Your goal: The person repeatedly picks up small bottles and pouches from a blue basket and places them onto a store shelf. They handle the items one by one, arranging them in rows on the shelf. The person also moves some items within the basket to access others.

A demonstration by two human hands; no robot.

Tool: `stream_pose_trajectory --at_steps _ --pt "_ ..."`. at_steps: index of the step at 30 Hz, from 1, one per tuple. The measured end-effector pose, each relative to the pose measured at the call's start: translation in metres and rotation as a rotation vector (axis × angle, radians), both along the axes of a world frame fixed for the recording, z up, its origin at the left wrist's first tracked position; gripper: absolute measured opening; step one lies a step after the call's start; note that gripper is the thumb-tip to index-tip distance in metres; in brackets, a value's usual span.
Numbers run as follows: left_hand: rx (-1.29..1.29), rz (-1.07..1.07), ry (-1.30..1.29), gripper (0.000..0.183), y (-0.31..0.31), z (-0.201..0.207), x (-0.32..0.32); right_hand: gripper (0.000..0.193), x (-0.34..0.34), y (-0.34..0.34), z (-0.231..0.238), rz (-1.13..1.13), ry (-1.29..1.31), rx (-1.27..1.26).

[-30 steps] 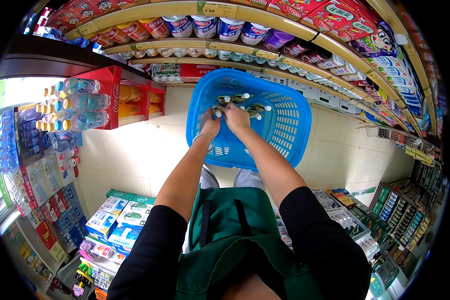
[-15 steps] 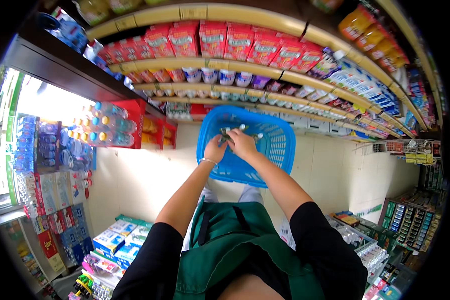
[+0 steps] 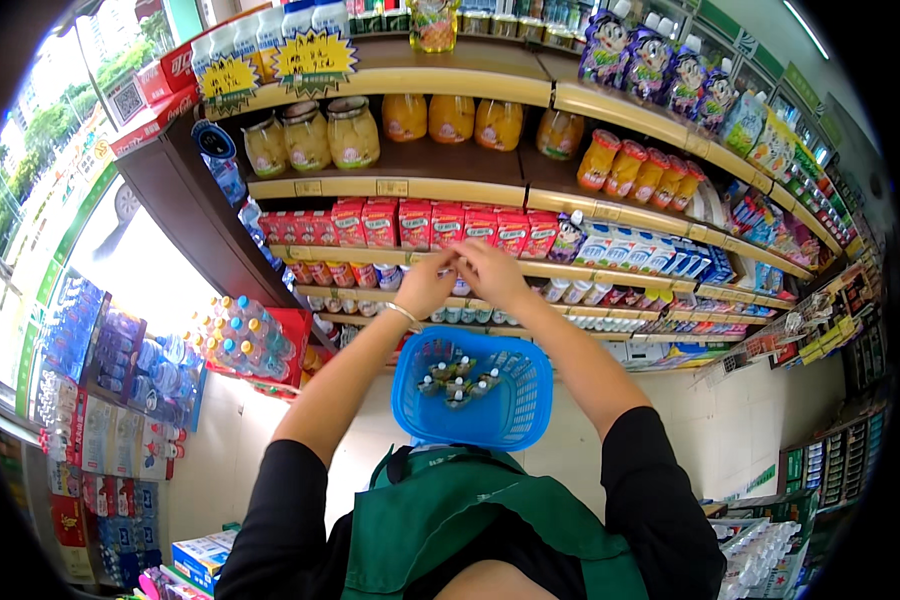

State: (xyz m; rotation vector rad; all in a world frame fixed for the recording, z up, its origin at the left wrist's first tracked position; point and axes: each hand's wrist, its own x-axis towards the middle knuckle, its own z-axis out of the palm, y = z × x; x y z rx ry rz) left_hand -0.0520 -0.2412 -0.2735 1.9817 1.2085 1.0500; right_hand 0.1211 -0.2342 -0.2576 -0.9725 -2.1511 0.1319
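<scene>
- The left hand (image 3: 428, 284) is curling its fingers inward at mid-scene; I cannot tell whether it is grasping anything.
- The right hand (image 3: 494, 277) is meeting it from the right, fingers bent and fingertips close together; whether something small is sitting between them, I cannot tell.
- Both hands are appearing in front of the far shelving, nearest in view to a row of red boxes (image 3: 416, 226); contact with the boxes is not showing clearly.
- The blue basket (image 3: 532, 388) is resting on the near side of the hands, just in front of the person.
- White-capped packs (image 3: 457, 397) are standing clustered inside the basket, toward its left and middle.
- Pale fruit jars (image 3: 353, 138) are lining a higher shelf, far left.
- Colourful-capped bottles (image 3: 247, 343) are standing grouped left of the basket.
</scene>
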Motion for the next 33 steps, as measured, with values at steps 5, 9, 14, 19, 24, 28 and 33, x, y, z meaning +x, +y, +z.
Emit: stream_pose_trajectory --at_steps 5,9,14,19,24,28,33 --pt "0.338 -0.03 -0.09 0.034 0.053 0.125 -0.003 0.024 0.001 0.05 0.125 0.01 0.084 0.294" --pt "0.432 0.009 -0.197 0.036 0.104 0.21 -0.01 0.027 -0.003 0.107 0.205 0.054 0.285 0.307" --pt "0.65 0.3 -0.048 0.047 0.183 0.263 -0.02 0.038 -0.021 0.193 0.26 -0.05 0.553 0.281" --pt "0.578 0.458 -0.019 0.057 0.234 0.276 -0.026 0.062 -0.045 0.257 0.263 -0.266 0.615 0.069" --pt "0.369 0.412 -0.085 0.067 0.258 0.278 -0.01 0.083 -0.026 0.299 0.24 -0.146 0.762 -0.236" --pt "0.305 0.408 -0.099 0.066 0.263 0.271 -0.027 0.09 -0.044 0.261 0.255 -0.008 0.769 -0.425" --pt "0.192 0.383 0.026 0.067 0.267 0.277 -0.024 0.095 -0.041 0.243 0.266 -0.034 0.68 -0.497"
